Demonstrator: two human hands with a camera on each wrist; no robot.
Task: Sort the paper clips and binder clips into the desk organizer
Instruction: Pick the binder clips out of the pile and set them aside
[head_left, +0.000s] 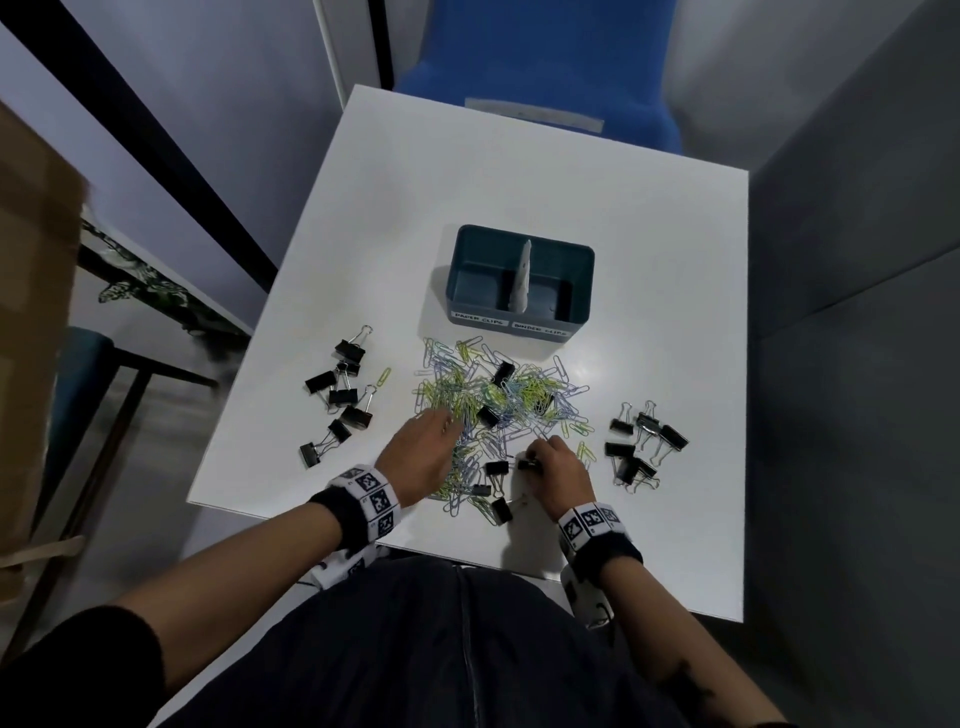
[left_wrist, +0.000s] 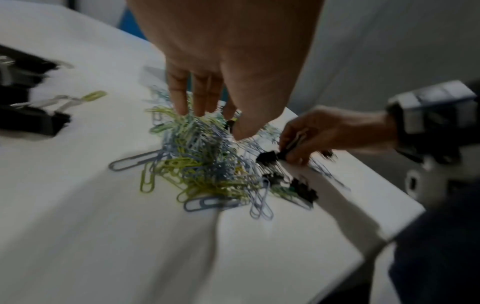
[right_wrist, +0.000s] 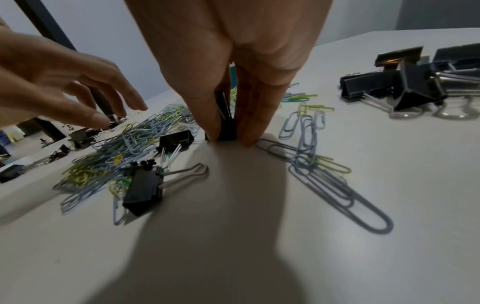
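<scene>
A tangled pile of blue and yellow-green paper clips lies on the white table, with a few black binder clips mixed in. Behind it stands the teal two-compartment desk organizer, labelled for paper clips and binder clips; both compartments look empty. My left hand hovers with straight fingers over the pile's left side, fingertips touching the paper clips. My right hand pinches a black binder clip between thumb and fingers and presses it on the table near the front edge.
Loose black binder clips lie in a group at the left and another at the right. A few more sit between my hands. A blue chair stands behind the table. The table's front edge is close to my wrists.
</scene>
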